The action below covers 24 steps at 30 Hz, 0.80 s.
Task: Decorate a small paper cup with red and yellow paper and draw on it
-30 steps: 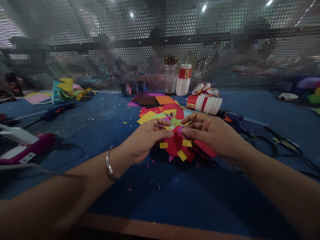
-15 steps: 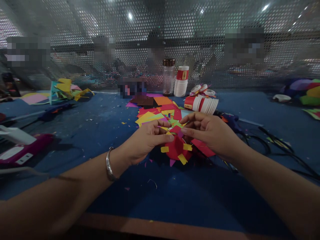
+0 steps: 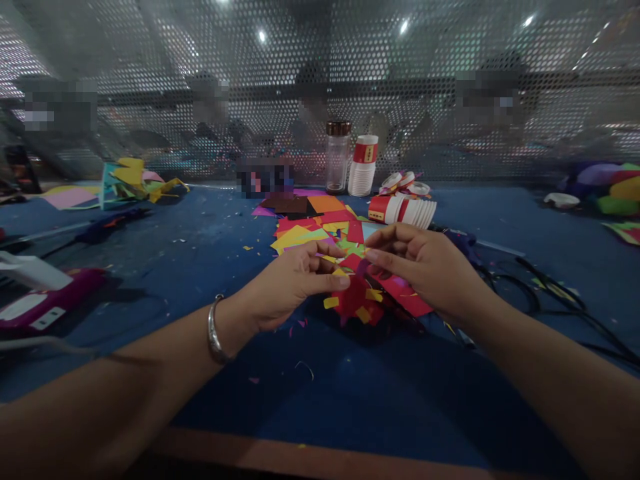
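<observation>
The red piece [image 3: 354, 297] sits between the two hands, low in front of the paper sheets [image 3: 300, 235]; with blur on it, I cannot tell whether it rests on the desk [image 3: 400, 400] or is held just above. Yellow tabs [image 3: 331, 303] stick out around its edge, and a purple strip [image 3: 361, 268] rises at its top. The left hand [image 3: 295, 283] lays its thumb over the upper left of the piece, its index finger standing off with a gap; whether the fingers behind close that grip, I cannot tell. The right hand [image 3: 417, 260] is loosely curled, thumb and index tips near each other beside the purple strip; I cannot tell whether they pinch it. The step in hand looks like fine fingertip work on the strip and the piece's upper edge. The next move would seem to call for a steady left thumb on the piece and a light, exact right pinch, since thin paper should bend easily. A glue gun [image 3: 460, 241] lies beyond the right hand, near the tipped cups [image 3: 403, 211].
</observation>
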Tool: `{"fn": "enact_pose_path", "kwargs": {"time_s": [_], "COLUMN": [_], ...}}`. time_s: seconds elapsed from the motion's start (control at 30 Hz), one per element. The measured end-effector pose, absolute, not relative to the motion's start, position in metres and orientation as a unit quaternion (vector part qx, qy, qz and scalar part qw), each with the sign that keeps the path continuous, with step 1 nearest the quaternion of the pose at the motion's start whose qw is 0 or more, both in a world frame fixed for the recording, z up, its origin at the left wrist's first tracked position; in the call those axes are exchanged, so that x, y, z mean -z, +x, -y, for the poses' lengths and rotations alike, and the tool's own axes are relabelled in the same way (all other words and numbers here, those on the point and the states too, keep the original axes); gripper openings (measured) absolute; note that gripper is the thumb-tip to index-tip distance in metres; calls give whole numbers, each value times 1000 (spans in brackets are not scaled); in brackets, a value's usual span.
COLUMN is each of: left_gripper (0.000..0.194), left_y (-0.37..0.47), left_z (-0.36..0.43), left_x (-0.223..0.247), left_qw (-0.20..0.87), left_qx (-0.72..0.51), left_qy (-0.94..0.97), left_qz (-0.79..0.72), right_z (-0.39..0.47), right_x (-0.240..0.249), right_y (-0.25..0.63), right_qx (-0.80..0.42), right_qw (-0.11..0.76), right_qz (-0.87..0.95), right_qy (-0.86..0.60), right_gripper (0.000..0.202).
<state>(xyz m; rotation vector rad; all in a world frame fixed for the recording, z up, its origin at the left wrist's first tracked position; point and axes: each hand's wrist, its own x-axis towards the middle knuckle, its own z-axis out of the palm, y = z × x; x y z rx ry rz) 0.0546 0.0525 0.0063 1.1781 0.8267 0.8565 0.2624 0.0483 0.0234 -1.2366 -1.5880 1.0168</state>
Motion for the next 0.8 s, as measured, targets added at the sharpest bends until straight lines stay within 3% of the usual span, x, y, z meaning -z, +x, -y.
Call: {"fn": "enact_pose_path", "kwargs": {"time_s": [0.17,0.47,0.67,0.8], "left_gripper": [42,47,33,24], "left_y": [54,49,47,47], "left_z": [-53,-44,-46,-46], "left_x": [-6,-6,-10,-11], "left_qw": [521,38,-87,-117], "left_qx": [-483,-465,-422,-409], "left_qy": [600,854,888,896], "left_qz": [-367,-230,-162,-127], "right_z": [-50,-47,-52,-53], "right_x": [-25,-27,-23,-21], "right_y": [265,264,264,263], "right_qx": [-340,-363,-432,-493], "right_qw": [468,461,476,492], "right_qz": [633,620,579,537], "right_qy": [-514,-521,-501,-476], "right_gripper": [24,19,24,29]}}
